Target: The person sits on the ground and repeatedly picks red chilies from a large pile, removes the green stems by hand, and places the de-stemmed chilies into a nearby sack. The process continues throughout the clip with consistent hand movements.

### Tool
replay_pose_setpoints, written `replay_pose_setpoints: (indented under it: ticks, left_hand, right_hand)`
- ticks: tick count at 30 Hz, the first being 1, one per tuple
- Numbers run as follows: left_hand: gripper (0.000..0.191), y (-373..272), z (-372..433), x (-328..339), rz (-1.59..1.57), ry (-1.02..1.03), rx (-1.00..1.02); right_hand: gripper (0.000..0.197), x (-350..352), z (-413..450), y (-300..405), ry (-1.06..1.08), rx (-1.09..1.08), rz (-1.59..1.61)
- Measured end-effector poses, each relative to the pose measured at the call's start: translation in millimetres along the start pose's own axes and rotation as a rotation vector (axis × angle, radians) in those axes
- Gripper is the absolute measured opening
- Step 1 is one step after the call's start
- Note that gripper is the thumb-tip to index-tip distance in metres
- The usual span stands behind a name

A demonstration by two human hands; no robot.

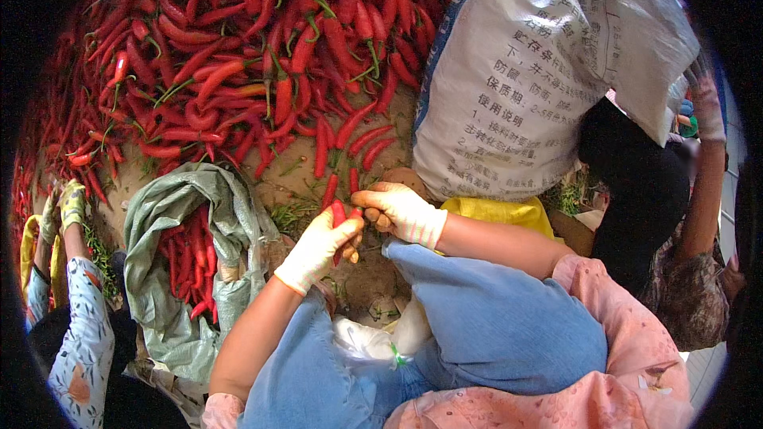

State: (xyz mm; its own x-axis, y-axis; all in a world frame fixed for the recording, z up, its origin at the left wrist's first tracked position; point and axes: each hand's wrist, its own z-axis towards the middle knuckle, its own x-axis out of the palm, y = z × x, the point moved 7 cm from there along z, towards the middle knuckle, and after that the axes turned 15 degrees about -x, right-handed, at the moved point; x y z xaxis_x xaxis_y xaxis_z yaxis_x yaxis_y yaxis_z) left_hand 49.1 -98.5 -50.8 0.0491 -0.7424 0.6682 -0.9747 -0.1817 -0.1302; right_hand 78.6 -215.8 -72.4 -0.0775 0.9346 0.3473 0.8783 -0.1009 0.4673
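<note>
My left hand point(316, 250), in a pale knit glove with stained fingertips, grips red chili peppers point(338, 214). One stands up beside the thumb, and the end of another pokes out towards the right. At that end, the thumb and fingers of my gloved right hand point(402, 213) are pinched together; the stem between them is mostly hidden. Just beyond both hands, a few loose chili peppers point(329, 190) lie on the ground. A green woven sack point(149, 232) with a rolled-down rim stands left of my left arm, with red chili peppers point(191, 256) inside.
A large heap of red chili peppers point(238, 53) spreads ahead. A full white woven sack point(506, 101) bearing print stands at right, near yellow fabric point(501, 208). Green stems point(292, 214) litter the ground. A co-worker's gloved hands point(71, 202) are at left; another person's arm point(709, 190) is at right.
</note>
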Motion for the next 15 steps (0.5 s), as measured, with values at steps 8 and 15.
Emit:
replay_pose_setpoints:
  ticks: [8,15]
  left_hand:
    - [0.018,-30.7,1.7,-85.4,0.271,-0.806,0.54]
    - [0.029,-57.5,6.7,-62.1,1.035,-0.955,0.595]
  right_hand:
    - [0.018,50.9,39.2,71.6,0.488,-1.104,-2.017]
    - [0.014,65.5,51.6,67.2,0.689,-1.182,-2.132]
